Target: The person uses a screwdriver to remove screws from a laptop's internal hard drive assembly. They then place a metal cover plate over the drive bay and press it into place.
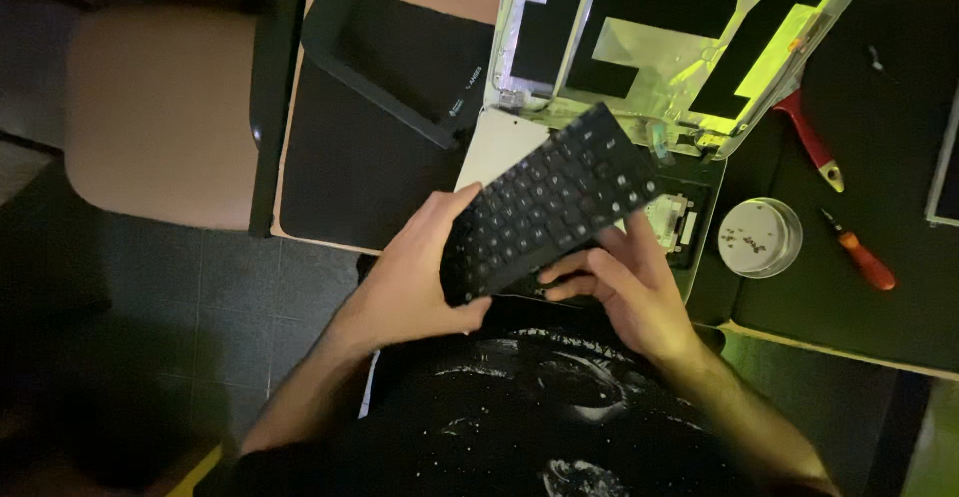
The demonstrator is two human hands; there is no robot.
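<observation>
Left hand (410,282): grip clamped on the near-left end of the keyboard, thumb under its lower corner, fingers over the edge.
Right hand (624,292): fingers curled beneath the keyboard's near edge, grip closed on it from below.
Keyboard (549,202): black, detached, held tilted above the laptop base, its far end pointing up and to the right.
Laptop base (499,142): pale shell, opened up, lying on the counter just beyond the hands; inner parts show at its right under the keyboard.
Dish (759,237): small, round, clear, holding tiny dark screws; stands to the right of the right hand, near the base.
Screwdriver (861,254): orange handle, lying right of the dish.
Red-handled tool (811,142): lying beyond the dish, beside the lid.
Laptop lid (689,37): open, screen removed, bare silvery backing with black patches, farthest from the person.
Black frame (375,77): lying on a dark mat (340,177), left of the base.
Counter (160,107): light brown, bare part at far left.
</observation>
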